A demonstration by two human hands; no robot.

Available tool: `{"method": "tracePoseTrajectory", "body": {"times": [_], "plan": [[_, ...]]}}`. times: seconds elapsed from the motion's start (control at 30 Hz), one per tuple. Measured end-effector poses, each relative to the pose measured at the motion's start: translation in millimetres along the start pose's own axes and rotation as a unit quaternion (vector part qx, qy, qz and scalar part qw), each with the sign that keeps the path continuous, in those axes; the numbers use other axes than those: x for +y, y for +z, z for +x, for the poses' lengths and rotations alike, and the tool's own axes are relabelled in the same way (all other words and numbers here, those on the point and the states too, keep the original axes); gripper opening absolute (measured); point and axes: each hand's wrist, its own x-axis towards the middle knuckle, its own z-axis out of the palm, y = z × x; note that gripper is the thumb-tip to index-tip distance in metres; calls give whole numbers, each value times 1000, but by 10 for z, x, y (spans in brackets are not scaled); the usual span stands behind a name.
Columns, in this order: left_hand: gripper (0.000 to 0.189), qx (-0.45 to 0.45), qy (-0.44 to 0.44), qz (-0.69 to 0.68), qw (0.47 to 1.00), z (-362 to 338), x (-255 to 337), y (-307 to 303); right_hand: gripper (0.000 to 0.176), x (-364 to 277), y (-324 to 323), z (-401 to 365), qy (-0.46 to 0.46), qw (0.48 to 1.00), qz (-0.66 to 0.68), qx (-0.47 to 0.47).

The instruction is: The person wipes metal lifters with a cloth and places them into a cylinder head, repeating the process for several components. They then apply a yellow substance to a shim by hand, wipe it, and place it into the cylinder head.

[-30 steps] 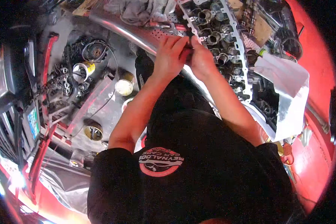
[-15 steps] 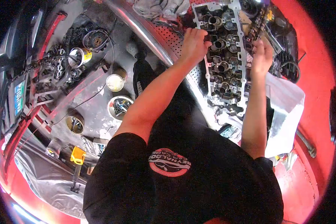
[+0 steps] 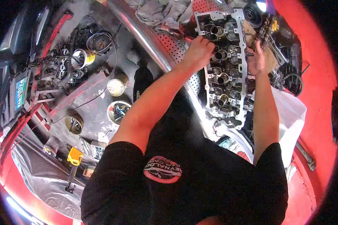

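A metal cylinder head lies lengthwise in front of me, its row of round tubes and valve gear facing up. My left hand is closed at its left edge, fingers curled over the rim near the upper tubes. On the opposite side, my right hand is held with its fingers stretched upward and its palm turned toward the right edge. The thumb side is right at that edge. A camshaft-like dark metal part lies just beyond the right fingertips.
A grey rag lies on the red perforated panel at the upper left. A long chrome bar runs diagonally past it. White sheeting hangs at the right. On the floor stand a bucket and tins with small parts.
The cylinder head has shifted toward me. My left hand has moved slightly down and right with it, and my right hand has come left to the head's edge.
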Motion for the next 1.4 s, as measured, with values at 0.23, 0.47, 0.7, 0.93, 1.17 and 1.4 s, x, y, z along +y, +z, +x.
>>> {"method": "tracePoseTrajectory", "body": {"times": [0.23,0.47,0.7,0.93,1.17,1.4], "plan": [[25,16,-17,0,1000,-8,58,-25,65,26,9,-2,37,996,-69,32],[25,26,-28,-43,998,9,16,83,67,-6,91,-61,59,994,-87,-10],[24,82,-136,-54,986,61,9,-111,64,53,19,19,53,994,-96,9],[25,12,-151,18,988,161,11,-95,55,-10,158,-153,21,996,-91,-16],[20,23,-130,54,990,183,73,-26,49,-8,197,-189,9,997,-71,-17],[27,76,-182,-113,974,12,88,-41,47,-51,58,-56,72,994,-64,-46]]}}
